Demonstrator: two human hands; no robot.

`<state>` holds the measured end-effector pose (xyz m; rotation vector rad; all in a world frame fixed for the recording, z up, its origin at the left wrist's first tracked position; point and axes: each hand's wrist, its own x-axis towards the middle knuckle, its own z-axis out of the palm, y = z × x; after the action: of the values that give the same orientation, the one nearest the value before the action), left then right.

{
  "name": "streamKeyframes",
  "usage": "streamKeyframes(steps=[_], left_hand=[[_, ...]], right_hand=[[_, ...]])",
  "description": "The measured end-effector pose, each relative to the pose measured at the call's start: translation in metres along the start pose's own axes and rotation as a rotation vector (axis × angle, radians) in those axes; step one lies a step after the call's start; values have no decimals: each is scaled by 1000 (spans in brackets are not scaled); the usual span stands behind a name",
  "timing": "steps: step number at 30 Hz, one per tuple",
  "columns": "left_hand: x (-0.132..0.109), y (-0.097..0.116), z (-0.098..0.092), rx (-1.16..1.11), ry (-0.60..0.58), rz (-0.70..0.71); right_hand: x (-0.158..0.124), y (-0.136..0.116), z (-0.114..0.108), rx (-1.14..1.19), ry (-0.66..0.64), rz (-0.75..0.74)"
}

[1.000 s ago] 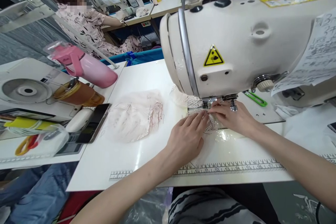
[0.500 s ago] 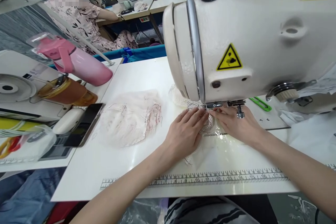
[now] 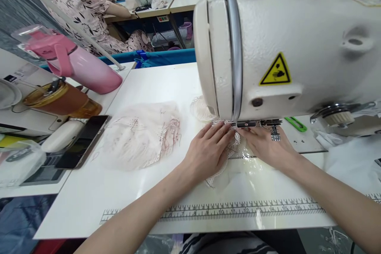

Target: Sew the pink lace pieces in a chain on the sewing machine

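Under the head of a white sewing machine [image 3: 268, 47] lies a piece of pale lace fabric [image 3: 202, 109], partly covered by my hands. My left hand [image 3: 206, 147] rests flat on the lace, fingers stretched toward the needle area. On the other side, my right hand [image 3: 266, 145] lies low beside the presser foot, its fingertips at the lace edge and partly hidden by the machine's metal parts. More lace [image 3: 218, 176] trails toward me below the left hand. Left of my hands, a pile of sheer pale lace pieces [image 3: 139, 135] with loose reddish threads lies on the table.
A printed ruler strip [image 3: 208, 210] runs along the front of the white table [image 3: 160, 83]. To the left are a phone [image 3: 83, 143], an amber cup [image 3: 62, 99] and a pink bottle [image 3: 80, 63]. A green thread snipper [image 3: 296, 124] lies right. Another person [image 3: 86, 24] sits behind.
The view has shifted slightly, so the machine appears farther right and the left-hand items farther left. More lace shows below my left hand. Both hands stay beside the needle area.
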<state>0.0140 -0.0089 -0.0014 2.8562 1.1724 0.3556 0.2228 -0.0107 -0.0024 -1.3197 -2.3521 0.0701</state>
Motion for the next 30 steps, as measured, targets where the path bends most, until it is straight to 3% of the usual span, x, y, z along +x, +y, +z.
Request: streamKeyframes(steps=[9,16,21,24,27,30], left_hand=[[0,0,1,22,15,-3],[1,-1,-2,42,-15,-5],[1,-1,-2,43,-17,11],[-1,4,-13,65,4,22],[-10,10,-33,71,43,124],[-30,13,-48,121,55,395]], right_hand=[[-3,2,2,0,25,-36],[-1,3,3,-200,-5,-134],[-3,4,5,-166,85,-146],[-3,2,3,-147,138,-175],[-4,2,3,-113,129,-241],[-5,3,4,-80,111,-320]])
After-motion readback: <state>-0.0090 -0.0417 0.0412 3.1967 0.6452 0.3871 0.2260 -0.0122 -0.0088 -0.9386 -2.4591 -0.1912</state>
